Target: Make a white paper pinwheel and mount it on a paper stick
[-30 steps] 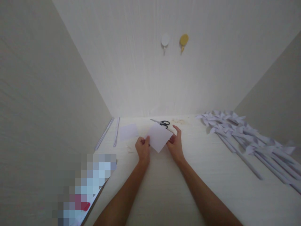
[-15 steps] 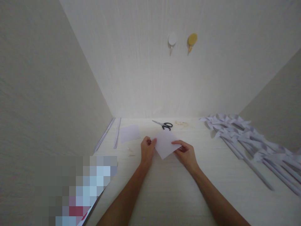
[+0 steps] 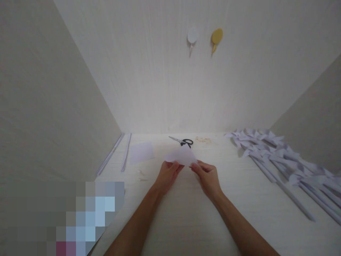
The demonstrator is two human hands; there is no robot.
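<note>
- Pale wood-grain table: bears all items; enclosed by cream walls at the back and on both sides. No writing legible on any surface.
- Row of white folded-paper pinwheels on rolled paper sticks: lying along the right side of the table, well apart from the hands.
- Pixelated patch, lower left: contents cannot be read.
- Left hand and right hand: both closed in a pinch on the near edge of the small white paper sheet, thumbs on top, hands near each other at table centre.
- Small white paper sheet: half a second ago it lay open as a flat diamond between hands set further apart; now it shows as a narrow, low triangle with the hands drawn together. Judgement: a fold is in progress, corner to corner.
- Second flat white paper square: on the table left of the hands, untouched, position unchanged.
- Two thin white paper strips: along the left wall.
- Black-handled scissors: just behind the held sheet, untouched.
- White round wall hook and yellow round wall hook: on the back wall; no brand or label visible.
</note>
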